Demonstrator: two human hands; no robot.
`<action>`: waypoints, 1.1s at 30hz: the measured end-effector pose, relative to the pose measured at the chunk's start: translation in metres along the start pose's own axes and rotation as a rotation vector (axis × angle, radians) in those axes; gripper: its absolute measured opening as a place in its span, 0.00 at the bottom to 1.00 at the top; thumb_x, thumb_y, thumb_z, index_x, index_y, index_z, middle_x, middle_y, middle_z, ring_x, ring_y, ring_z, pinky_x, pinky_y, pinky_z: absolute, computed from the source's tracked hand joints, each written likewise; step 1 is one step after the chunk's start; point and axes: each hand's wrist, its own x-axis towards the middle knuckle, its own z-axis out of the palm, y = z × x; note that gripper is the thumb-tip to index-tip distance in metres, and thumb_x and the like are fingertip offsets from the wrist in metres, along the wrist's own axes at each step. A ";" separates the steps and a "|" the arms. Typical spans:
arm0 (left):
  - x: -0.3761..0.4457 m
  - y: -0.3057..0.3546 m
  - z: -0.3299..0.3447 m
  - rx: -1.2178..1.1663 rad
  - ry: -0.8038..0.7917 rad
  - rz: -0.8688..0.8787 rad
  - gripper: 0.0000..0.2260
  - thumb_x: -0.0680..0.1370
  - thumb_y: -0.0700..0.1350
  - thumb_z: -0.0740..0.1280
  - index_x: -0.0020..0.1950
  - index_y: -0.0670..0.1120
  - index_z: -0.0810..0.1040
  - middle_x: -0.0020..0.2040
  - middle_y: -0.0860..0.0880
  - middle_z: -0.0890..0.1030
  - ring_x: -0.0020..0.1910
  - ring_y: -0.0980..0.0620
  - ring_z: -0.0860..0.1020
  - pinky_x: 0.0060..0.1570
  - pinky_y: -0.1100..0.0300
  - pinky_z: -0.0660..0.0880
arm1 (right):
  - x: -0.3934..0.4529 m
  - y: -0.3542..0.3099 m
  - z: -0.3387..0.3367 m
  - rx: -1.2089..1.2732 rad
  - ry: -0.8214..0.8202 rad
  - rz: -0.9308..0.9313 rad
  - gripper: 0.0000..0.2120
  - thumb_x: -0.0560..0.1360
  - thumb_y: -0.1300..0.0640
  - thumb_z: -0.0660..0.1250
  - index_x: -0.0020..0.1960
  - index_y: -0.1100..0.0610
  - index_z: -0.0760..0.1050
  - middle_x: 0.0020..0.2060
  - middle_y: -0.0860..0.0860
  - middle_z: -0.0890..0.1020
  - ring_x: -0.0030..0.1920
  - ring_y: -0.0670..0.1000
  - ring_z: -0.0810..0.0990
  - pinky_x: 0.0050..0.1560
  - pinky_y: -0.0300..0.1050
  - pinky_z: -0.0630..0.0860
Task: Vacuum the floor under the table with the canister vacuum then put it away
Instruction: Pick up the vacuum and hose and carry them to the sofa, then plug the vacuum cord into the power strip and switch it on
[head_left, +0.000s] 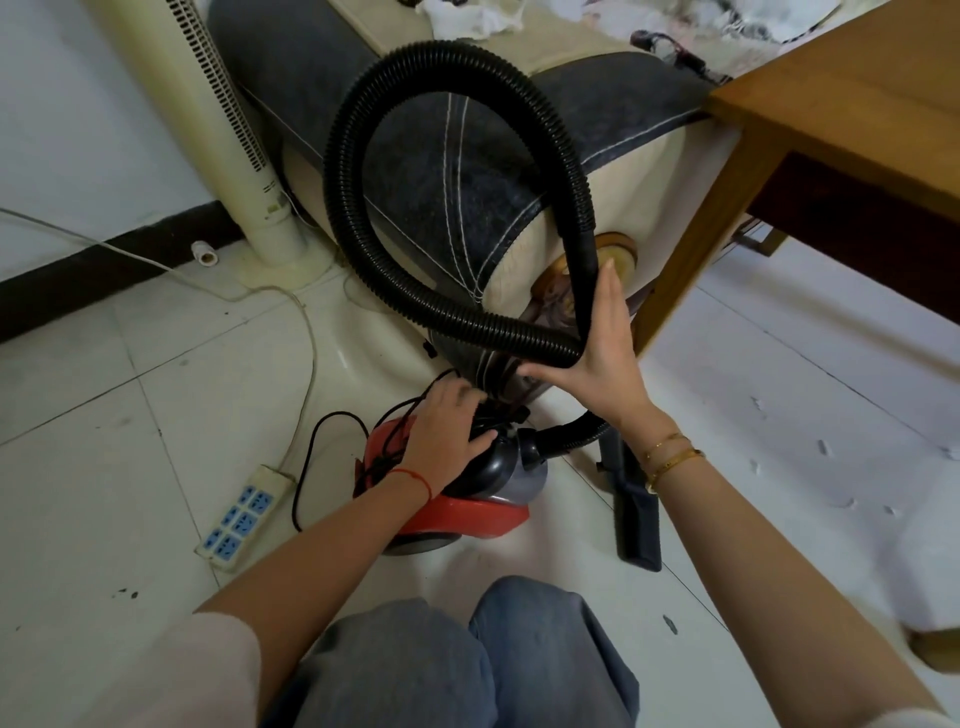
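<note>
Vacuum near-centre on floor, by sofa | my left hand curls over its top, steadying | right hand, fingers straight together, thumb spread, props hose loop, likely for stowing | table far right

A power strip lies near a tower fan and sofa.
</note>
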 end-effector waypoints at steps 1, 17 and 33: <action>0.004 0.003 -0.001 -0.006 -0.017 0.033 0.17 0.73 0.53 0.69 0.57 0.46 0.78 0.56 0.48 0.74 0.59 0.50 0.71 0.61 0.56 0.71 | -0.002 -0.001 -0.001 -0.028 0.000 -0.026 0.66 0.60 0.30 0.73 0.78 0.61 0.38 0.78 0.56 0.44 0.78 0.53 0.43 0.77 0.53 0.48; 0.029 0.022 -0.009 0.135 -0.082 0.045 0.06 0.75 0.43 0.66 0.41 0.44 0.81 0.40 0.49 0.79 0.43 0.51 0.76 0.47 0.58 0.74 | -0.009 -0.040 -0.019 -0.206 0.192 -0.329 0.19 0.79 0.48 0.62 0.63 0.61 0.73 0.60 0.55 0.76 0.63 0.52 0.73 0.65 0.48 0.70; -0.101 -0.073 -0.084 -0.442 0.190 -0.669 0.07 0.76 0.44 0.69 0.46 0.40 0.79 0.41 0.45 0.82 0.41 0.50 0.79 0.43 0.58 0.73 | -0.048 -0.146 0.142 -0.154 -0.377 -0.235 0.19 0.79 0.46 0.59 0.40 0.59 0.78 0.39 0.54 0.78 0.42 0.55 0.77 0.40 0.47 0.72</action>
